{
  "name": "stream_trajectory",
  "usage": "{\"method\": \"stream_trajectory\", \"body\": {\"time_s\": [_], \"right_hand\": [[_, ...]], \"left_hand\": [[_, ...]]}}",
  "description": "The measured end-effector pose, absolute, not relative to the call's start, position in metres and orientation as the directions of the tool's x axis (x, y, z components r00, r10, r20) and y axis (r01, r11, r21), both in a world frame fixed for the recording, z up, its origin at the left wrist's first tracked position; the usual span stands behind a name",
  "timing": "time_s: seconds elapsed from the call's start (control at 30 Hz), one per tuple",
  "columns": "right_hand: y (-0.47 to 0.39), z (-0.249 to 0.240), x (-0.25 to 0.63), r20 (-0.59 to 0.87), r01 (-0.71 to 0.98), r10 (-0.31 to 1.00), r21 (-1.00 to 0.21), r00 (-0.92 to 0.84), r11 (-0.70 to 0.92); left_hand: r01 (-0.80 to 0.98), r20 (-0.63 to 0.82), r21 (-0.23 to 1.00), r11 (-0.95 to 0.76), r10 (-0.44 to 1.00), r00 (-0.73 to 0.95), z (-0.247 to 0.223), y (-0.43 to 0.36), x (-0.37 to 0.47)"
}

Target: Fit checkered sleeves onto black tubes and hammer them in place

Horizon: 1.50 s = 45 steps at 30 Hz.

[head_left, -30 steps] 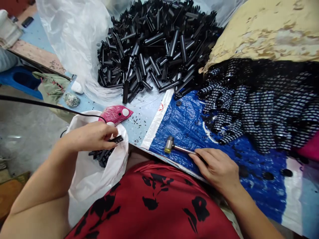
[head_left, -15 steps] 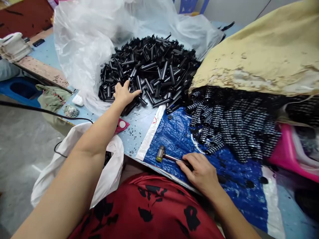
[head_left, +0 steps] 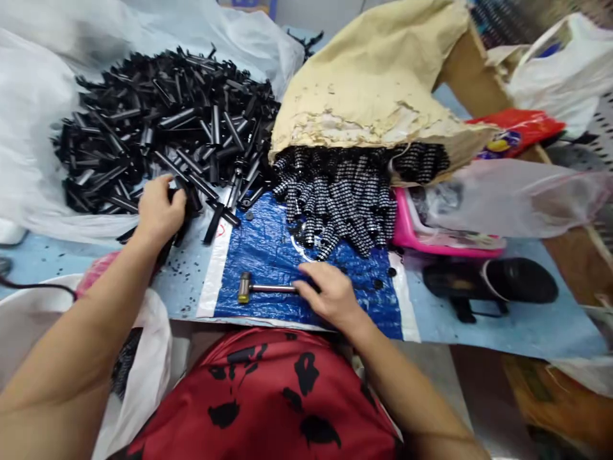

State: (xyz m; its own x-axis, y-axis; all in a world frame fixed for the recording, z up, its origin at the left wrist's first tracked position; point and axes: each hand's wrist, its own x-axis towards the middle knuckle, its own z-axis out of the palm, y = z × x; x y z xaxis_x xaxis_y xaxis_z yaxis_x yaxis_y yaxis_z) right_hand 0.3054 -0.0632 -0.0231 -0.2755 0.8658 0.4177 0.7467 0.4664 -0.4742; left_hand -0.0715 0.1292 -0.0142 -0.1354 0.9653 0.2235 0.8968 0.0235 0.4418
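Note:
My left hand is at the front edge of a heap of black plastic pieces, many of them tube-shaped. Its fingers are bent round dark pieces there; the grip is partly hidden. Over the blue plastic sheet, my right hand is closed round the handle end of a small hammer. The hammer lies low over the sheet, its metal head with a yellow face pointing left. Beyond the right hand lie several black cylinders with rows of white marks, spilling from a yellowish sack.
Clear plastic sheeting surrounds the black heap. A pink tub and a black cylindrical object stand at the right. A white bag hangs below the table edge at the left. Small black bits dot the light-blue tabletop.
The view has swung to the right. My left hand has moved from the heap's surface to its front edge and its spread fingers have closed. The right hand still holds the hammer.

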Motion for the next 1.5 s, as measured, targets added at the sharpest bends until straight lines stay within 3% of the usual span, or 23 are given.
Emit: {"method": "stream_trajectory", "body": {"time_s": [0.1,0.2,0.3,0.37,0.47,0.57,0.63,0.73,0.8,0.87,0.97,1.1,1.2,1.3,1.4,1.5], "right_hand": [[-0.056,-0.021,0.351,0.578,0.932,0.816,-0.290,-0.012,0.219],[-0.046,-0.028,0.386,0.476,0.998,0.879,-0.057,0.009,0.020],[-0.038,-0.038,0.397,0.338,0.999,0.940,0.007,0.043,-0.049],[-0.035,-0.042,0.397,0.325,0.995,0.941,-0.068,0.097,-0.080],[-0.040,-0.037,0.397,0.385,0.961,0.904,-0.264,0.187,-0.086],[-0.054,-0.023,0.401,0.505,0.904,0.835,-0.427,0.218,0.021],[-0.064,-0.014,0.403,0.527,0.822,0.801,-0.563,0.283,0.080],[-0.069,-0.015,0.401,0.349,0.517,0.776,-0.855,0.526,0.034],[-0.066,-0.020,0.389,0.144,0.200,0.795,-0.979,0.589,0.029],[-0.061,-0.023,0.369,-0.037,-0.059,0.852,-0.998,0.522,-0.008],[-0.054,-0.019,0.334,-0.251,-0.309,0.918,-0.939,0.308,-0.153],[-0.047,-0.014,0.290,-0.399,-0.448,0.916,-0.826,0.035,-0.343],[-0.047,-0.012,0.265,-0.459,-0.462,0.886,-0.772,-0.069,-0.436],[-0.054,-0.009,0.251,-0.507,-0.455,0.857,-0.743,-0.098,-0.491],[-0.060,-0.006,0.246,-0.510,-0.459,0.856,-0.743,-0.084,-0.487],[-0.058,-0.007,0.245,-0.461,-0.454,0.882,-0.768,-0.099,-0.452]], "left_hand": [[0.922,0.198,0.384,0.057,0.970,-0.142,-0.011,0.123,-0.082],[0.951,0.272,0.307,0.025,0.956,-0.113,0.002,0.113,-0.080],[0.962,0.376,0.265,-0.056,0.925,-0.049,0.017,0.106,-0.066],[0.969,0.378,0.231,-0.083,0.926,-0.011,0.022,0.108,-0.056],[0.985,0.243,0.162,-0.053,0.970,0.012,0.020,0.118,-0.051],[0.991,0.090,0.127,-0.047,0.995,0.036,0.015,0.129,-0.058],[0.983,0.024,0.174,-0.058,0.998,0.055,0.016,0.130,-0.065],[0.954,0.011,0.298,0.021,1.000,-0.026,0.023,0.122,-0.074],[0.944,0.146,0.320,0.083,0.980,-0.136,0.027,0.111,-0.079],[0.946,0.250,0.310,0.092,0.952,-0.174,0.029,0.094,-0.081],[0.962,0.154,0.271,0.027,0.986,-0.071,0.026,0.067,-0.072],[0.983,0.000,0.155,-0.095,0.995,0.097,0.011,0.051,-0.040],[0.990,-0.091,0.118,-0.080,0.992,0.091,-0.004,0.062,-0.020],[0.975,-0.120,0.217,-0.043,0.990,0.070,-0.013,0.074,-0.018],[0.920,0.039,0.389,-0.048,0.999,0.035,-0.014,0.074,-0.027],[0.697,0.143,0.717,-0.028,0.984,-0.108,-0.007,0.063,-0.025]]}}
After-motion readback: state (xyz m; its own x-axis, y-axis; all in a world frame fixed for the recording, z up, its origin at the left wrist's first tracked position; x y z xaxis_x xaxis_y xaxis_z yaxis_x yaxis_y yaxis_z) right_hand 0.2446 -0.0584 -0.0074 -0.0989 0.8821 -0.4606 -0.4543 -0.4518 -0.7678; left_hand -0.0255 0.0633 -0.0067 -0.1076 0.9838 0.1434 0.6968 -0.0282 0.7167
